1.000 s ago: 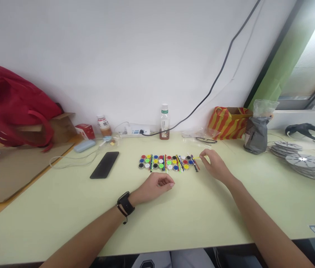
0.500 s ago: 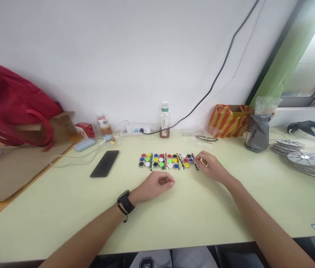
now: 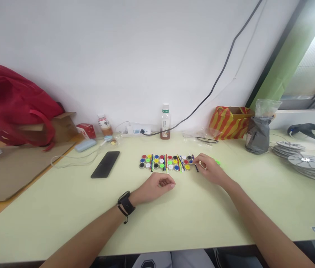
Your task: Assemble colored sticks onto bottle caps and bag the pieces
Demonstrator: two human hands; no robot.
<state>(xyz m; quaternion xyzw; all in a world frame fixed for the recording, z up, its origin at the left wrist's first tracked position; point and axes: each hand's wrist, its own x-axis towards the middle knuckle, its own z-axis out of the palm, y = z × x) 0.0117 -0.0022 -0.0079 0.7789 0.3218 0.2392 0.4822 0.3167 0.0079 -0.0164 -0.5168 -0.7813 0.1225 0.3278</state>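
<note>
On the pale table lie rows of small round coloured discs [image 3: 161, 161] in red, blue, yellow, green, white and black. Between the groups of discs run thin coloured strips [image 3: 166, 163]; they look like cable ties. My right hand [image 3: 207, 168] is at the right end of the rows, thumb and fingers pinched on a thin pale strip [image 3: 191, 163] that points left over the discs. It covers part of the last discs and strips; a green disc [image 3: 218, 163] peeks out behind it. In front of the rows rests my left hand [image 3: 157, 187], loosely curled, holding nothing visible.
A black phone [image 3: 105, 164] lies left of the discs. Behind stand a bottle [image 3: 165, 124], a power strip [image 3: 137, 130] with a black cable, and a striped bag [image 3: 228, 124]. Stacked grey discs [image 3: 308, 163] sit at the right, a red backpack [image 3: 12, 104] at the left.
The whole view has shifted slightly. My right hand keeps its pinch on the pale strip and has moved a little, showing a green disc behind it. My left hand stays put.
</note>
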